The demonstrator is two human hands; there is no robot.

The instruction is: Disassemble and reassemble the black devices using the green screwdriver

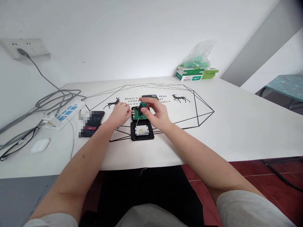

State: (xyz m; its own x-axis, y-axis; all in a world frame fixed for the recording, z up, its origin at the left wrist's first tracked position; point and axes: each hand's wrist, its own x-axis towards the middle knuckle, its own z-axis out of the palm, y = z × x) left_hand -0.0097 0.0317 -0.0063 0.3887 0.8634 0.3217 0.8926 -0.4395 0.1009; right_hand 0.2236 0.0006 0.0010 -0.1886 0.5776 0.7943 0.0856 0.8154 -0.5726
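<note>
My right hand (pixel 157 113) is closed around the green and black handle of a screwdriver (pixel 143 105). Its thin shaft slants down and left, over the near edge of an open black case with a green circuit board (pixel 136 115). Curled fingers of my left hand (pixel 121 113) rest against the left edge of that case. Directly in front lies a black frame-like cover (pixel 142 137), with a silver plate (pixel 141 130) bearing a yellowish label in its middle. Part of the board is hidden behind my right hand and the screwdriver.
Beyond my right hand lies a dark flat object (pixel 149 96), partly covered. A phone (pixel 96 121) sits left of my left forearm. Farther left are a power strip (pixel 71 112), grey cables and a white mouse (pixel 40 145). Green-and-white boxes (pixel 190 71) under a plastic bag stand at the back right.
</note>
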